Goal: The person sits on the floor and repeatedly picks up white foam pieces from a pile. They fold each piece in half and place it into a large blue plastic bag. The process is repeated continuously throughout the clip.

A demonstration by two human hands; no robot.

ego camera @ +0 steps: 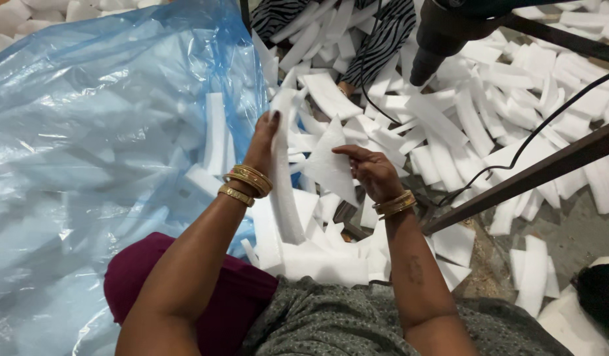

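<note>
Left hand [261, 142] pinching a long white foam strip [283, 178] hanging upright, long axis near-to-far, just left of the triangular foam piece [327, 165] pinched by the right hand [374, 173], above the foam-littered floor [568, 231], blue plastic bag [87, 132] at left.

Blue bag [87, 132] blocks left, heat gun [443, 33] & cable [515, 151] right.

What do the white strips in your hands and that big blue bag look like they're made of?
Long white strip in the left hand: probably thin foam sheet, matte, bending limply. Triangular white piece in the right hand: looks the same. Large blue bag: thin translucent plastic film, glossy, wrinkled.
</note>
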